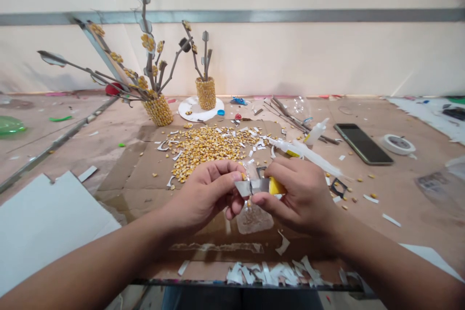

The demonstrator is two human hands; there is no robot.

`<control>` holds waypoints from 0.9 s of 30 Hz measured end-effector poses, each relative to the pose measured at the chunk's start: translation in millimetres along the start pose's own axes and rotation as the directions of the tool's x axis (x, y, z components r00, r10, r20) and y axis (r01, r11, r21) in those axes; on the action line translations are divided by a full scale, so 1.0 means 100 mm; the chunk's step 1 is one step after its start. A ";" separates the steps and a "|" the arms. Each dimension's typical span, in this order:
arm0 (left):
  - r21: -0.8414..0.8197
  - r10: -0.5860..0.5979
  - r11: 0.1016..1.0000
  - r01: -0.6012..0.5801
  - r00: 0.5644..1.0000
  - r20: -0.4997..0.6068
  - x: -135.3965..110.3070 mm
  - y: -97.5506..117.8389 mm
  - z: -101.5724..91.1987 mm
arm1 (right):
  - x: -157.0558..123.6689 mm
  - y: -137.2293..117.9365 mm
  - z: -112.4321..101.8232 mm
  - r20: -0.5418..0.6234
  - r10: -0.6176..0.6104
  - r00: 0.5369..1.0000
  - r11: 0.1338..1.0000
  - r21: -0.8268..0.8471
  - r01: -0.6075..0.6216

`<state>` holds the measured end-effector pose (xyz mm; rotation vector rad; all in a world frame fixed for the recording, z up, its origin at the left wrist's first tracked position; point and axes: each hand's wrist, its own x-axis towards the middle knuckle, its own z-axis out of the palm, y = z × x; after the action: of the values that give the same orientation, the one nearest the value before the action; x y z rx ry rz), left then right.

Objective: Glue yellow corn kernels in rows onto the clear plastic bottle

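Observation:
My right hand (300, 191) is closed round a yellow box cutter (276, 186), its wide blade (244, 188) pointing left. The blade reaches the fingertips of my left hand (212, 189), which pinches a small yellow corn kernel (243, 176). Below both hands lies a clear plastic piece (255, 218), partly covered by them. A heap of corn kernels (210, 147) spreads over the cardboard sheet (131, 169) just beyond my hands. Glue bottles (290, 148) lie and stand beyond my right hand.
Two kernel-covered pots (158, 110) with twigs stand at the back, one on a white disc (189, 112). To the right are a phone (363, 143) and a tape roll (398, 144). White paper scraps (272, 273) line the front edge; white sheets (54, 232) lie left.

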<state>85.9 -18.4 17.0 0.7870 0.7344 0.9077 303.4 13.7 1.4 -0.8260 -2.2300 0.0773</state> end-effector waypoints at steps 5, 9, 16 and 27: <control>0.000 0.006 1.000 -0.006 1.000 0.001 0.00 -0.01 0.01 | 0.00 0.01 0.01 0.011 0.002 1.000 1.000 0.002 -0.002; -0.027 0.016 0.999 -0.016 1.000 0.015 0.00 -0.01 0.02 | 0.01 0.01 0.01 0.012 -0.008 1.000 1.000 0.007 0.008; -0.001 0.033 0.999 -0.033 0.999 0.037 -0.01 -0.02 0.00 | 0.02 -0.01 0.00 0.008 -0.027 1.000 0.999 -0.020 0.027; -0.029 0.075 0.997 -0.072 0.993 0.096 -0.04 -0.03 -0.03 | 0.01 0.03 0.06 -0.017 0.129 0.992 0.991 -0.044 -0.130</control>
<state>83.1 -22.8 13.7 0.8339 0.6112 0.9369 300.6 17.9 -3.2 -0.9925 -2.1703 0.0826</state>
